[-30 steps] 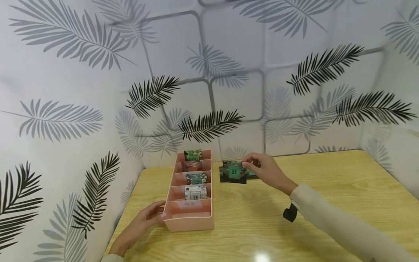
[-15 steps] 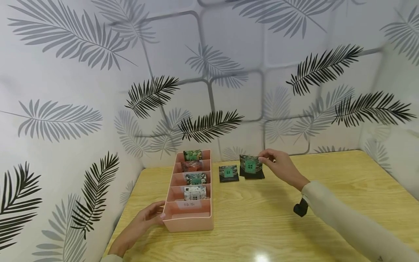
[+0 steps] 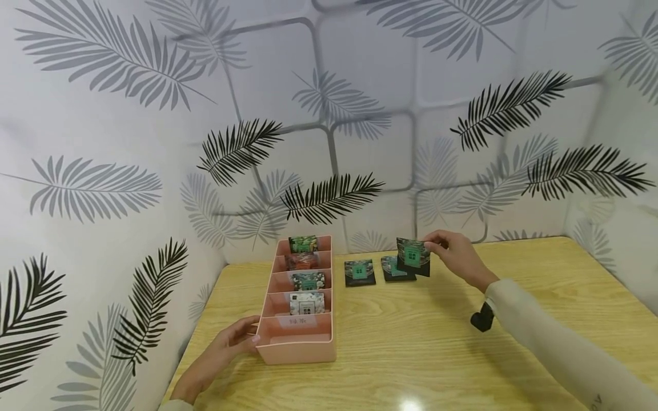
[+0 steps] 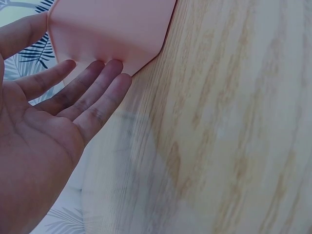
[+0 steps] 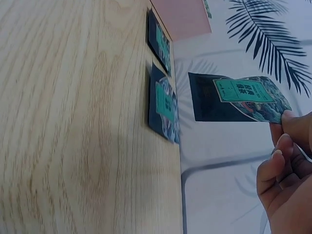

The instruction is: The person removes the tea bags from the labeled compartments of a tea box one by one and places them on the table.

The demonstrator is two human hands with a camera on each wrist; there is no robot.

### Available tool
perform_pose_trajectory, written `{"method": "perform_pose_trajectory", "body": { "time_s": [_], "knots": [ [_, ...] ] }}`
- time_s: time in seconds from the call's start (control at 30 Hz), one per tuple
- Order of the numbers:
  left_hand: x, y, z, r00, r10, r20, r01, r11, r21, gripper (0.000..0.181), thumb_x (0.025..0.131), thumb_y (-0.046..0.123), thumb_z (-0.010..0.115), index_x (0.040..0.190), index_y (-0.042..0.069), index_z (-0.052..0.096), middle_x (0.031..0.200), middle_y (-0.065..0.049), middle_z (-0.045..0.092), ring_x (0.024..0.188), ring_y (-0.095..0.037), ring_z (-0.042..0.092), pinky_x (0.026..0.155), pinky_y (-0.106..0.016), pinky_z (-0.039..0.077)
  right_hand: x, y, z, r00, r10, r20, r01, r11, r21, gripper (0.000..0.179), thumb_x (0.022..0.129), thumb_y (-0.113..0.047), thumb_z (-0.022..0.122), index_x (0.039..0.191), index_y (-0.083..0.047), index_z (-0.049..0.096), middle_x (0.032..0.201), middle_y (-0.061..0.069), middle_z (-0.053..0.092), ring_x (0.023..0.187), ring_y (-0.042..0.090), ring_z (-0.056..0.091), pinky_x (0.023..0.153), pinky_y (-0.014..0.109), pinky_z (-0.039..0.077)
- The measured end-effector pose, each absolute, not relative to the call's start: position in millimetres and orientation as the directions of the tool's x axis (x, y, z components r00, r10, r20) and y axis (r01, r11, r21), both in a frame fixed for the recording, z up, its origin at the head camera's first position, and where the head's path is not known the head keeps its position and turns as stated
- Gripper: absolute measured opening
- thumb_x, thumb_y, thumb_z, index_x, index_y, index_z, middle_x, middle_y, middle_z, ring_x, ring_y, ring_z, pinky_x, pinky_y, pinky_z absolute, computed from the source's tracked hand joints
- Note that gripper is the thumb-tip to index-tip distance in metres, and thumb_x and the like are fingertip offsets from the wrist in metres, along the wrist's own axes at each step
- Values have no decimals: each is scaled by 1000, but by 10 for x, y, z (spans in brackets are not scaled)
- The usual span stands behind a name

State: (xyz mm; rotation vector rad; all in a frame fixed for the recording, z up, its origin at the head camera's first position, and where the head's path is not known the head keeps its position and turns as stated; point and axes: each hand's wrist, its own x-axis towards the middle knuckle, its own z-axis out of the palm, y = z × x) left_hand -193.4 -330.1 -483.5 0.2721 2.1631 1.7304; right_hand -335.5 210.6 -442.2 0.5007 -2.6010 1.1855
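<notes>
The right hand [image 3: 454, 254] pinches a dark sachet [image 3: 413, 257] by its edge, raised above the bench [image 3: 462, 354] just beside two like sachets [image 3: 360, 272] lying flat, while the left hand [image 3: 226, 348] rests straight fingers [image 4: 92, 92], seemingly touching, against the pink divided tray [image 3: 298, 342].

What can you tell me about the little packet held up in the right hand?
The packet is a flat, dark square sachet with a green label in the middle and a leafy print, glossy like foil or plastic. The right hand pinches it by one edge between thumb and fingertips, holding it upright above the wooden table, just beyond two similar packets lying flat there. It touches nothing but the fingers.
</notes>
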Motion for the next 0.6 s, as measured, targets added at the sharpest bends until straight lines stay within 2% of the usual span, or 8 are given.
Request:
{"method": "perform_pose_trajectory", "body": {
  "time_s": [0.37,0.6],
  "knots": [
    [-1929,-3298,-4804,-915,375,-148,-58,241,969,54,99,21,53,147,8,32,138,-21,44,123,-36,46,96,-50,45,-3439,2322,-4547,-944,-167,285,-326,618,-716,23,99,-28,54,111,-12,64,100,7,66,86,21,59,68,37,48],
    [-1933,-3306,-4833,-915,375,-148,-58,240,969,53,99,20,53,147,8,33,137,-22,45,122,-34,47,96,-50,46,-3490,2473,-4580,-958,-158,240,-285,631,-722,26,100,-27,52,113,-7,63,106,12,65,94,29,60,73,40,50]
  ]
}}
